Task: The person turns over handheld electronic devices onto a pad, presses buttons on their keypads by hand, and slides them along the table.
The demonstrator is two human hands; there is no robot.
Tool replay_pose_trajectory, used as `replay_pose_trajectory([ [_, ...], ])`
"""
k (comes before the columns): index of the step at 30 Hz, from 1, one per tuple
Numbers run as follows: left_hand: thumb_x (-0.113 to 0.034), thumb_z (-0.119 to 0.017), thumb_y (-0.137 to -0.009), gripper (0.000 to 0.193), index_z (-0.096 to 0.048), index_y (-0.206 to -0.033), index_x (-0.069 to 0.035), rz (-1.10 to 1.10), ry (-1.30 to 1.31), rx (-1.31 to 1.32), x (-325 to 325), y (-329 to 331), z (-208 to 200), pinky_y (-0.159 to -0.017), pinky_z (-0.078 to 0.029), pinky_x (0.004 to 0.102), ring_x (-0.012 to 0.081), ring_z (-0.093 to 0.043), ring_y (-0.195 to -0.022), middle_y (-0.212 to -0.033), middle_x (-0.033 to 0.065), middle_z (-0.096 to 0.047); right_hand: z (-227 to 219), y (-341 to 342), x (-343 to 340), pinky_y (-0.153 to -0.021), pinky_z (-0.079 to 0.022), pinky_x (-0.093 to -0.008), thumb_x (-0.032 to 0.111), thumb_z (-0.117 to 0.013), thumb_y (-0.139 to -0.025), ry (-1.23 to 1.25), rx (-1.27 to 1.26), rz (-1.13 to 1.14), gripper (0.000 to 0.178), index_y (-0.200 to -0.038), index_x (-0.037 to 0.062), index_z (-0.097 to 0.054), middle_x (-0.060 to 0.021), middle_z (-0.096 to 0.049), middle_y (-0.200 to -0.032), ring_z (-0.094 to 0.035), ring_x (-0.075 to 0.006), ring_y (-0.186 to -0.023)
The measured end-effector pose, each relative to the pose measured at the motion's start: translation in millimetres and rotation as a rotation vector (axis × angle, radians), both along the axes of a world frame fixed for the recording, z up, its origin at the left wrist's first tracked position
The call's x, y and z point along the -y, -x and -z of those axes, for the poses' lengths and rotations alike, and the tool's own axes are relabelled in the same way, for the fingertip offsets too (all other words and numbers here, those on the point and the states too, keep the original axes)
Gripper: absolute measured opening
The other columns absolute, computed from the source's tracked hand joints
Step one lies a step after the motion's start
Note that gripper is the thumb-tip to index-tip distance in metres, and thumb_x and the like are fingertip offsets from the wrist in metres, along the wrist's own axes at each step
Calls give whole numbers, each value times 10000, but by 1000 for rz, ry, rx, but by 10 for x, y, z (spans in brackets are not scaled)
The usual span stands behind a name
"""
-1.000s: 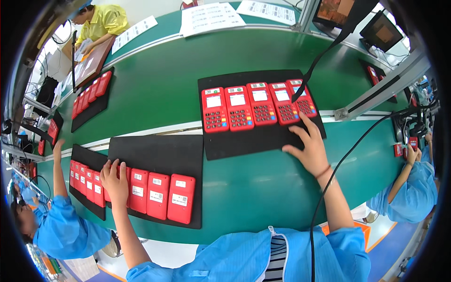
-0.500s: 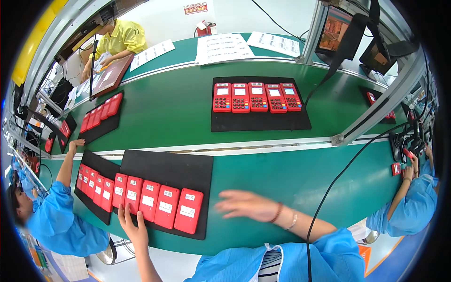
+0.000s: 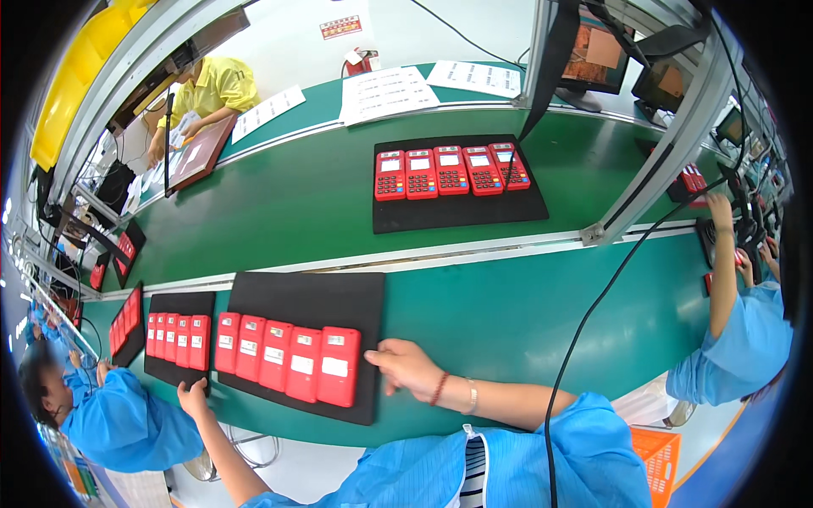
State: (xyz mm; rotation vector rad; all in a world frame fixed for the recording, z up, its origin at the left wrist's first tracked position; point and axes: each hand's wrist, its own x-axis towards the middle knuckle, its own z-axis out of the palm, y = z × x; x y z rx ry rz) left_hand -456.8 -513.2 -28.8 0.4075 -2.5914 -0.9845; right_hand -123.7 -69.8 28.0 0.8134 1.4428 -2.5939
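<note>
Red handheld payment terminals [image 3: 337, 367] lie face down in a slanting row, white labels up, on a large black mat [image 3: 305, 296]. My right hand [image 3: 408, 366] is closed on this mat's right edge, beside the end terminal. To the left, a smaller black mat [image 3: 179, 302] bears another row of face-down red terminals [image 3: 198, 343]. My left hand [image 3: 193, 398] grips that mat's near edge at its right corner; some of its fingers are hidden underneath. The two mats lie side by side on the green bench.
Beyond a metal rail, a black mat [image 3: 461, 222] holds several face-up terminals [image 3: 452, 171] on a green belt. A black cable [image 3: 584, 326] hangs across the right side. Co-workers in blue sit left [image 3: 127, 419] and right [image 3: 728, 347]; an orange crate [image 3: 656, 461] stands below.
My right hand came left onto the large mat's edge. My left hand left the terminals for the smaller mat, now straighter. A loaded mat left the belt and lies by the left co-worker.
</note>
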Motion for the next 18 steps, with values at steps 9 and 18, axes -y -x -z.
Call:
replay_pose_trajectory([
  [9,-167,-921,-712,385,-761,-985,52,20,-415,266,-68,121,-233,-675,-543,351,201,-667,-736,-940,103,-739,-131,-1743,-1362,-466,-507,-278,222,-768,-926,-207,251,332,213,-989,33,-692,24,-552,-632,-524,-85,-503],
  [18,-357,-882,-821,414,-546,-702,-146,156,-519,411,-1039,-625,-390,-383,-294,259,81,-407,-443,-594,-50,-452,-500,-1567,-1756,-571,-480,-312,126,-730,-913,-1594,309,667,179,-1048,11,-706,-95,-628,-669,-662,-182,-625],
])
